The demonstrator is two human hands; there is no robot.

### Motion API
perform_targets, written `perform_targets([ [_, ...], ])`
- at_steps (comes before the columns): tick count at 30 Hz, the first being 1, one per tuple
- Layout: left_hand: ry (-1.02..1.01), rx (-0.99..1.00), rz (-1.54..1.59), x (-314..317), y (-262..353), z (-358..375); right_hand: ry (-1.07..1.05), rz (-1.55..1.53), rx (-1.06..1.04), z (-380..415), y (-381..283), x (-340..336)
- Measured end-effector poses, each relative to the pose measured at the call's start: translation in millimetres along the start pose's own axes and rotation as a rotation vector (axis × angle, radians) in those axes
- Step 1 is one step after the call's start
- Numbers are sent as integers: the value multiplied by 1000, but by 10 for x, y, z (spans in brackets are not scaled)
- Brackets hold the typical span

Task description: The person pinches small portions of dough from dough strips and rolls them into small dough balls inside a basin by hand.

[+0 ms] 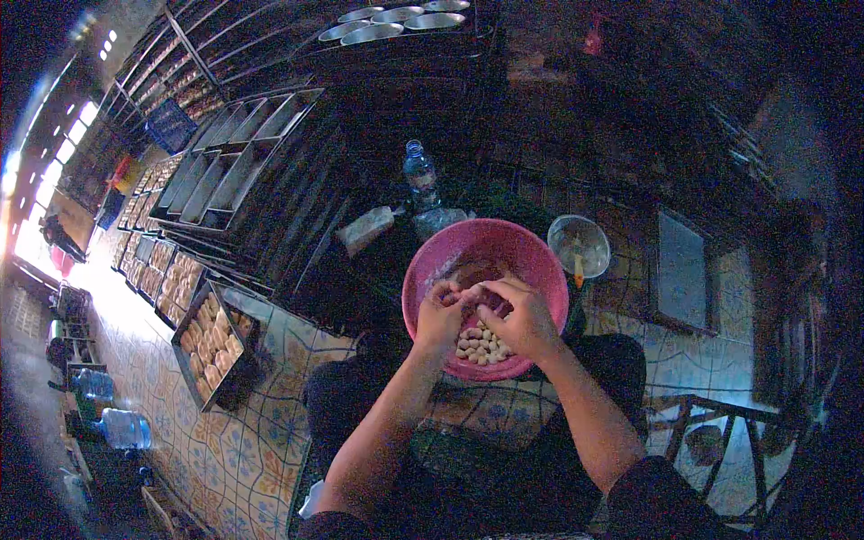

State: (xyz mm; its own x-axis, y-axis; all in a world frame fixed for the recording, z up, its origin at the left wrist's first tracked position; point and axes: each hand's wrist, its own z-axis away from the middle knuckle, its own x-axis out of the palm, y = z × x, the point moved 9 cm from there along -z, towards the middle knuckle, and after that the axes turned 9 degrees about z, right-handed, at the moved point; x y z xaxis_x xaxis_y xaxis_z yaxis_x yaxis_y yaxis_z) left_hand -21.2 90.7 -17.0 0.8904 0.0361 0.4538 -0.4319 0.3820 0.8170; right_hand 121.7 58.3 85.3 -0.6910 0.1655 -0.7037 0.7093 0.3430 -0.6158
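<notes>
A pink plastic basin (423,261) sits between the person's knees. Several small pale rounded pieces (483,346), like little dough balls, lie together in its lower part. Over the basin, my left hand (440,315) has thumb and fingers curled into a pinch. My right hand (522,317) faces it, fingers bent and pinched too, and the fingertips of both meet near the basin's middle. Whatever they hold between them is too small and blurred to make out. White powdery smears mark the basin's inner wall.
Beyond the basin stand a plastic bottle (420,173) and a clear bag (366,227). At right is a metal bowl (579,243) with an orange-handled tool (578,268). Bread-filled trays (209,346) and stacked empty metal tins (229,180) are at left, over patterned floor tiles (261,423).
</notes>
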Motion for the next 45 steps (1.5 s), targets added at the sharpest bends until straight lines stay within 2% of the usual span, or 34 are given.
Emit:
perform_targets([
  [3, 40, -65, -65, 58, -41, 81, 95, 82, -69, 33, -27, -44],
  [5, 33, -72, -33, 71, -243, 35, -14, 124, -28, 25, 14, -3],
  [7, 22, -80, 3, 132, -232, 51, 4, 130, -3, 1, 20, -65],
  [9, -67, -402, 72, 276, -417, 155, 22, 139, 24, -17, 36, -137],
  [11, -87, -468, 105, 390, -334, 256, -62, 156, 73, -7, 86, -98],
  [13, -8, -377, -111, 315, -154, 253, -64, 129, 2, -18, 92, -90],
  [14, -12, -271, -153, 246, -119, 142, -66, 105, -70, -15, 68, -72],
  [15, -13, -273, -153, 176, -188, 89, -66, 106, -68, -4, 94, -37],
  [17, 22, 86, -272, 51, -5, -20, 30, 173, -187, 26, 25, -26],
  [19, 38, 74, -190, -33, -109, -112, -44, 84, -102, -9, 140, 32],
  [20, 2, 172, -240, -12, -67, -141, -110, -1, -20, -20, 230, 73],
  [21, -38, 275, -290, 41, 6, -155, -102, -1, -22, -20, 222, 31],
  [25, -26, 298, -93, 271, 201, 19, -104, 206, -121, -69, 234, 11],
  [27, 19, 288, -412, 327, 293, 154, -188, 161, -137, -7, 292, 135],
  [29, 10, 275, -430, 215, 136, -12, -200, 138, -113, -38, 396, 173],
  [31, 22, 225, -617, 335, 315, 110, -211, 107, -106, -67, 423, 139],
  [32, -121, 472, -700, 321, 245, -54, -207, 116, -96, -82, 429, 109],
  [33, -110, 473, -698, 303, 253, -52, -204, 123, -87, -97, 431, 96],
  [35, -125, 334, -796, 326, 142, -119, -187, 121, -117, -101, 416, 90],
  [37, -135, 377, -888, 353, 158, -133, -176, 167, -110, -74, 454, 85],
  [38, -215, 412, -1000, 395, 142, -110, -178, 167, -111, -73, 482, 81],
  [39, -296, 446, -1113, 438, 117, -84, -239, 291, -30, -71, 618, 130],
  [40, -296, 444, -1113, 413, 125, -91, -299, 414, 54, -60, 748, 175],
  [42, -189, 350, -1458, 265, 77, -193, -324, 460, 140, -73, 949, 306],
  [43, -191, 351, -1461, 178, -5, -273, -351, 508, 224, -63, 1083, 365],
  [45, -59, 386, -1599, -71, -160, -473, -364, 539, 214, -5, 1132, 515],
])
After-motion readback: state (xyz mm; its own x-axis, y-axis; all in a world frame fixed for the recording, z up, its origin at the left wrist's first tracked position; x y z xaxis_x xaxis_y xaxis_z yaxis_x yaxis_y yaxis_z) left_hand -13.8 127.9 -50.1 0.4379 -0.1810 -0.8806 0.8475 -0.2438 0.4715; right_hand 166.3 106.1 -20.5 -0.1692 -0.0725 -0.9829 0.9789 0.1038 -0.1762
